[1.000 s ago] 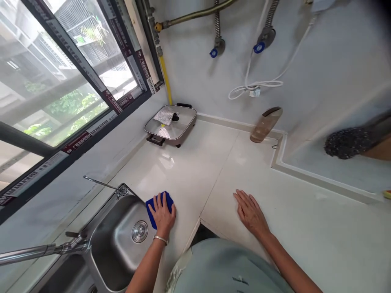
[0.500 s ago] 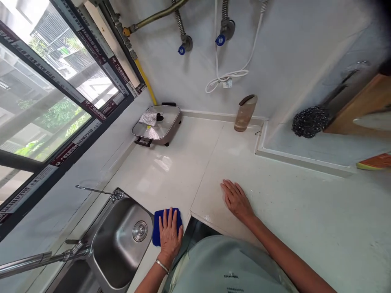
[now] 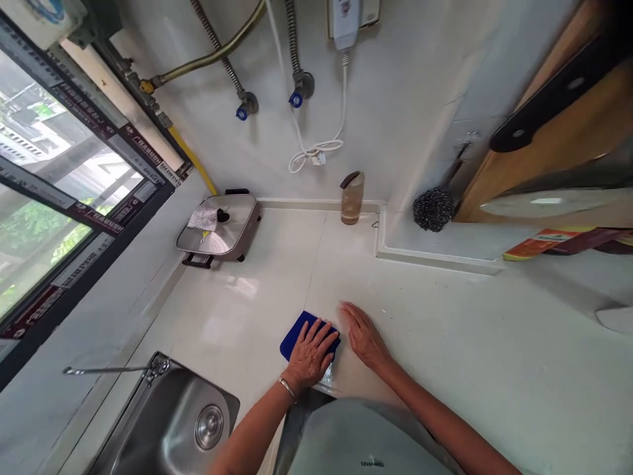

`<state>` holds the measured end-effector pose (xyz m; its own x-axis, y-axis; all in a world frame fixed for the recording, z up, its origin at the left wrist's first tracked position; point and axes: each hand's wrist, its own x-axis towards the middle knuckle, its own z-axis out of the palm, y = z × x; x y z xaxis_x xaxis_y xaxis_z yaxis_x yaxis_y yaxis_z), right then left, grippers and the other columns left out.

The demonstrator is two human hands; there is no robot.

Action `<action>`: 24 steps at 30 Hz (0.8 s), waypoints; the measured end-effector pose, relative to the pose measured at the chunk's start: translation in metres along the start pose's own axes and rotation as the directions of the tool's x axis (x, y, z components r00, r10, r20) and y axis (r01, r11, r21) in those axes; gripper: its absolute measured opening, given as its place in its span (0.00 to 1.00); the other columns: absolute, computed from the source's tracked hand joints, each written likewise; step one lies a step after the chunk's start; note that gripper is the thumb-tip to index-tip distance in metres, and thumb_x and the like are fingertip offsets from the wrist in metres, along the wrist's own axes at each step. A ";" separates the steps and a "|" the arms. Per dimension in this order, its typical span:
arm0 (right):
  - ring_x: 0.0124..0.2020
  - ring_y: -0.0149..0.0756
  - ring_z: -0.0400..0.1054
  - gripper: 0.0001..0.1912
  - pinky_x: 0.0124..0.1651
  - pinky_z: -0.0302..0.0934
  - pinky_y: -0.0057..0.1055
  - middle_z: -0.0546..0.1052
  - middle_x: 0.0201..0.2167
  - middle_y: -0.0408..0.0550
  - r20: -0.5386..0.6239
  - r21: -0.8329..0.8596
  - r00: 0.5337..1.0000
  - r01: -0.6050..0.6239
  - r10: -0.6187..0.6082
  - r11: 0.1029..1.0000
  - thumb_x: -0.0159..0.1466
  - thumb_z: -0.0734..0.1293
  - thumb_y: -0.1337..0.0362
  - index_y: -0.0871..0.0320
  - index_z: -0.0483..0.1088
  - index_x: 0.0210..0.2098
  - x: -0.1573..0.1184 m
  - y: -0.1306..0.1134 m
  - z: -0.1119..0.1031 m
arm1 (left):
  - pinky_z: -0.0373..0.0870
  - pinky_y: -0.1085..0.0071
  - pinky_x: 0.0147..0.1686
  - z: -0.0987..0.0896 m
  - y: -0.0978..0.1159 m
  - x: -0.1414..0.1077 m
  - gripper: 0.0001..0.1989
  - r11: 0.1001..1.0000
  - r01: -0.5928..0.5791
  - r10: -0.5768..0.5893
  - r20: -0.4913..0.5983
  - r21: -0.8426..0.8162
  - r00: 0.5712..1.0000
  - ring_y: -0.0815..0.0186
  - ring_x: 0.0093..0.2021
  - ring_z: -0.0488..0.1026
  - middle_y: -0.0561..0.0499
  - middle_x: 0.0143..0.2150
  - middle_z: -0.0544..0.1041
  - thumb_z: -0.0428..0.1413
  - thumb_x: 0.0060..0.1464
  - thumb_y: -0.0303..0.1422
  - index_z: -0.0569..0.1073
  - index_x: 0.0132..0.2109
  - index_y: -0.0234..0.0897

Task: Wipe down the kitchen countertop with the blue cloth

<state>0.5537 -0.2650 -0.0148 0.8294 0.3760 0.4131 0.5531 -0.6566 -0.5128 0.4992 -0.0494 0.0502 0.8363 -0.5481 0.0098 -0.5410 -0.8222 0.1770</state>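
A blue cloth (image 3: 302, 332) lies flat on the white worktop (image 3: 445, 330) near its front edge, with the left hand (image 3: 311, 356) spread open on top of it, fingers splayed and pressing down, gripping nothing; the right hand (image 3: 363, 336) rests flat and open on the bare worktop just beside the cloth at its 3 o'clock. At 7 o'clock from the cloth sits a steel sink (image 3: 163, 429); at 11 o'clock an electric pan (image 3: 217, 227) with a glass lid; at 12 o'clock a lidded jar (image 3: 351, 198) against the wall; at 1 o'clock a steel scourer (image 3: 433, 209).

Your counter (image 3: 277, 277) open ahead, electric pan (image 3: 217, 227) far left, bottle (image 3: 351, 198) at back wall, sink (image 3: 168, 429) near left.
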 end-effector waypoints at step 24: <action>0.62 0.45 0.65 0.37 0.58 0.71 0.43 0.71 0.60 0.57 -0.141 -0.213 0.988 -0.094 0.065 0.972 0.53 0.57 0.77 0.57 0.63 0.62 0.001 0.008 0.010 | 0.49 0.42 0.71 -0.008 -0.148 0.266 0.26 0.947 0.294 -0.320 -0.344 -0.126 0.883 0.50 0.72 0.55 0.43 0.70 0.66 0.46 0.63 0.35 0.66 0.66 0.40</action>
<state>0.5595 -0.2637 -0.0260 0.8443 0.2366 0.4809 0.4428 -0.8134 -0.3772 0.8025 -0.0721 0.0344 0.9420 -0.1679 0.2907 -0.2550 -0.9210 0.2943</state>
